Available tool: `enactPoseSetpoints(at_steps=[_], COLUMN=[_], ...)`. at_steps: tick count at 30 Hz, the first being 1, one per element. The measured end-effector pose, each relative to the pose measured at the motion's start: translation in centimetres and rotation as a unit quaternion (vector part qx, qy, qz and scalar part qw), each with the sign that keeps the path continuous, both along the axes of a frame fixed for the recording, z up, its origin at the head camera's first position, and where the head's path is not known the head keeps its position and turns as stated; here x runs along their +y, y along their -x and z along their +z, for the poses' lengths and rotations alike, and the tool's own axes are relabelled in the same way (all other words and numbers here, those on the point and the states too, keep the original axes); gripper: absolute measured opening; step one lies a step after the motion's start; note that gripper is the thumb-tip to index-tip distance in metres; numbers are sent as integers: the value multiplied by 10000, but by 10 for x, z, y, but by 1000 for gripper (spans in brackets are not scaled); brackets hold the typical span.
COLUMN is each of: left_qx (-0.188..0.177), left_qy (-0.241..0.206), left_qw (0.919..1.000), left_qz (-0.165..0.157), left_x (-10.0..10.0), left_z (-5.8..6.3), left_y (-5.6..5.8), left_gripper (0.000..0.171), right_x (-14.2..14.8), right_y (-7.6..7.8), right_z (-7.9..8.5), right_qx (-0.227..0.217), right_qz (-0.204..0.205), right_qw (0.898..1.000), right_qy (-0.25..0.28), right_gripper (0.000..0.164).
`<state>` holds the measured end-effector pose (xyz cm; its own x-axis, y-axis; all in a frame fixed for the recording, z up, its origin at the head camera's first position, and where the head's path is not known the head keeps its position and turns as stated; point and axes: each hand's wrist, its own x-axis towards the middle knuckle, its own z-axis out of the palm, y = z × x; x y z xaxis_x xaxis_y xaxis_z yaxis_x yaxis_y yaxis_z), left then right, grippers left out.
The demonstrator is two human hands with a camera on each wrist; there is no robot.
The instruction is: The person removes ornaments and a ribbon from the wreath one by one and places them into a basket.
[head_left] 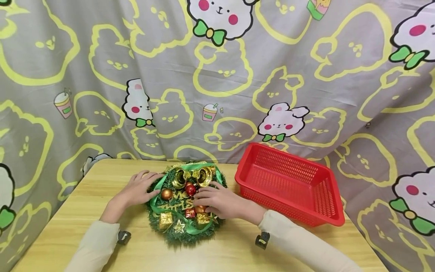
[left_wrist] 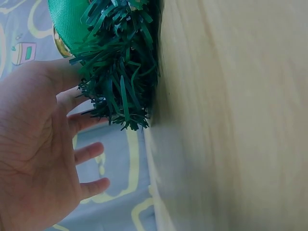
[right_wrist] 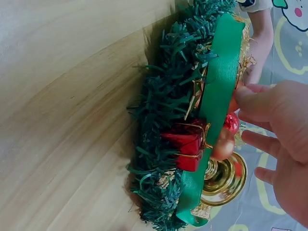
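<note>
A green tinsel Christmas wreath (head_left: 185, 236) lies on the table in the head view. It bears a green ribbon (right_wrist: 221, 72), gold bells (head_left: 205, 176), shiny balls, gold lettering, a gold star (head_left: 179, 226) and small gift boxes (right_wrist: 185, 144). My left hand (head_left: 137, 190) is at the wreath's left edge. In the left wrist view its fingers are spread, some partly behind the tinsel (left_wrist: 122, 72). Over the wreath's right half reaches my right hand (head_left: 219, 200). Its thumb is close to an orange ball in the right wrist view, where the other fingers stay loose.
A red perforated plastic basket (head_left: 289, 181) stands on the table to the right of the wreath. The wooden table (head_left: 85, 200) meets a grey curtain (head_left: 231, 94) with cartoon figures at its back edge. Dark wristbands with cameras sit on both sleeves.
</note>
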<state>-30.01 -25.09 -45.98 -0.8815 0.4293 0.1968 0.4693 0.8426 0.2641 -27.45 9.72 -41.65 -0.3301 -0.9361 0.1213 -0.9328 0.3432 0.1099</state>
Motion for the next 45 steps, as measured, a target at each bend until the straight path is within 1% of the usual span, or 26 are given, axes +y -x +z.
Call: enactPoseSetpoints(at_steps=[6,9,15,25,30,38,45], left_qx=[-6,9,22,-101,-131,107,142], left_qy=[-1,-5,-27,-194,-214,-164,-183], left_qw=[10000,10000,10000,9996,9996,9997,9997], left_qz=[-5,4,-64,-194,-161,-143,-113], left_x=[2,2,5,7,6,5,4], left_z=[0,1,3,8,9,3,3], left_y=[0,0,4,8,8,4,3], left_gripper=[57,57,56,55,55,55,53], right_x=[-1,-2,1,2,1,0,0], right_y=[0,1,4,5,5,1,3], right_z=[-4,-6,-8,-9,-9,-9,-8], right_qx=[164,148,279,225,160,145,207], right_qz=[46,104,159,167,132,63,58], right_qw=[9998,9998,9995,9996,9997,9998,9996], right_qy=[-123,-88,-9,89,121,155,190], right_gripper=[45,44,44,37,38,38,38])
